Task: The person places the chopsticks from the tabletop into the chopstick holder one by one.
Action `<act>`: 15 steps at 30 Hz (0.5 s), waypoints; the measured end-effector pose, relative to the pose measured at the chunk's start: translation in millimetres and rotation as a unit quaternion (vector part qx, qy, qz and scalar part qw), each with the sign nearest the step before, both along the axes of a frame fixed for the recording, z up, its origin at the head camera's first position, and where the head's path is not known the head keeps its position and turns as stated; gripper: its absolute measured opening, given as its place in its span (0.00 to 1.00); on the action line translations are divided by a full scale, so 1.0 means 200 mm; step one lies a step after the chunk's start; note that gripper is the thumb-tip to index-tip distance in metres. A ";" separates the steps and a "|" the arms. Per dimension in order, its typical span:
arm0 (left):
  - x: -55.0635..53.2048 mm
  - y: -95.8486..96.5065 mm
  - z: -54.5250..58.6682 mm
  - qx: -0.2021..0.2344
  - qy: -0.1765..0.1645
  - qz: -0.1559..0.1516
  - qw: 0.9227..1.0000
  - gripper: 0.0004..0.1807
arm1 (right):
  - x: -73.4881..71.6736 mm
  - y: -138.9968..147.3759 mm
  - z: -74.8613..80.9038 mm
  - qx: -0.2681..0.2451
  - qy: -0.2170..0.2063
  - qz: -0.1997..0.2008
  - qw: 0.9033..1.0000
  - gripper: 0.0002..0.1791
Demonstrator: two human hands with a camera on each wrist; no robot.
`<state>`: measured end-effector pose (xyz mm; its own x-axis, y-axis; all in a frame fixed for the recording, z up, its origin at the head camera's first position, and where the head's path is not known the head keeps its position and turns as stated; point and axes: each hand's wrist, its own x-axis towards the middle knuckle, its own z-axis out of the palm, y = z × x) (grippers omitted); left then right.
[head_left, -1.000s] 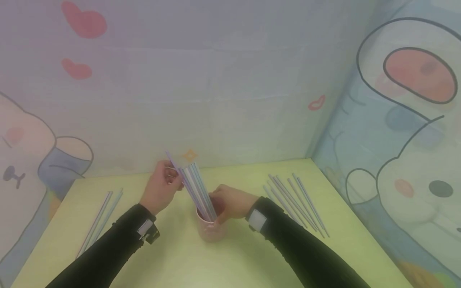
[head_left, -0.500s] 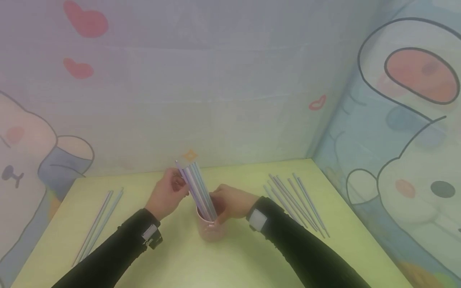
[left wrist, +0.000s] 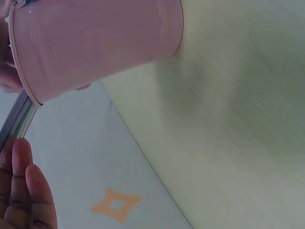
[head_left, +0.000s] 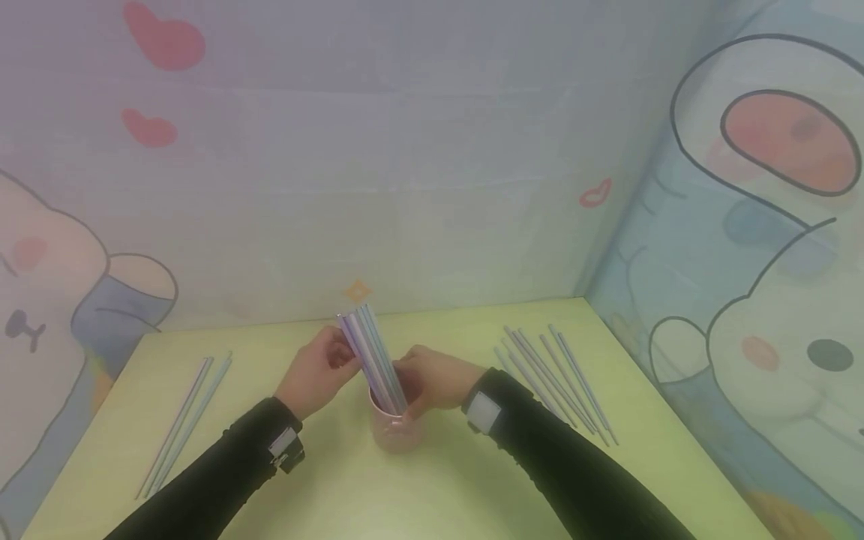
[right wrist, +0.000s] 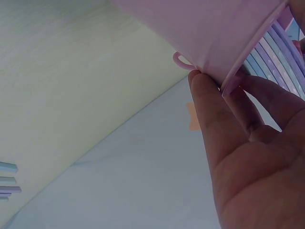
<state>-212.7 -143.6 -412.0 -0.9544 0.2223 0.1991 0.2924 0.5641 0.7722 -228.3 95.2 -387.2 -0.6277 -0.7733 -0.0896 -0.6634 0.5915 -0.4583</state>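
Note:
A pink pail (head_left: 397,435) with small loops on its side stands mid-table. Several slim pastel sticks (head_left: 379,360), purple, white and bluish, lean to the left out of it. My left hand (head_left: 319,375) pinches a purple stick (head_left: 352,341) at the left side of the bundle; the exact contact is partly hidden. In the left wrist view, some fingertips (left wrist: 21,155) extend beside the sticks. My right hand (head_left: 435,379) grips the pail's rim from the right, with fingers inside and outside the wall, as the right wrist view shows.
A few sticks (head_left: 185,427) lie on the yellow table (head_left: 324,480) at the left, partly beside my left sleeve. Several more sticks (head_left: 553,382) lie at the right beyond my right wrist. A printed cloth wall (head_left: 432,187) borders the table's back.
The purple stick has sunk into the pail and come upright against the bundle, its top now near the others. My left hand moved right and down with it. My right hand stayed put.

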 end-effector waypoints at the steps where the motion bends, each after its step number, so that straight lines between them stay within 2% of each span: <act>1: 0.00 0.00 0.00 0.000 -0.001 -0.001 1.000 0.16 | 0.00 0.00 0.00 -0.002 -0.001 0.001 1.000 0.32; 6: 0.01 -0.01 0.01 0.004 -0.008 -0.004 1.000 0.16 | -0.01 0.00 0.00 -0.013 -0.007 0.013 1.000 0.29; 15: 0.01 -0.03 0.00 0.014 -0.013 -0.016 1.000 0.16 | -0.01 0.00 -0.01 0.000 -0.007 -0.004 1.000 0.32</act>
<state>-211.2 -149.3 -412.2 -0.9519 0.2477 0.1805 0.2896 0.5335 0.7947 -229.7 94.7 -388.3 -0.6324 -0.7684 -0.0986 -0.6527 0.5970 -0.4665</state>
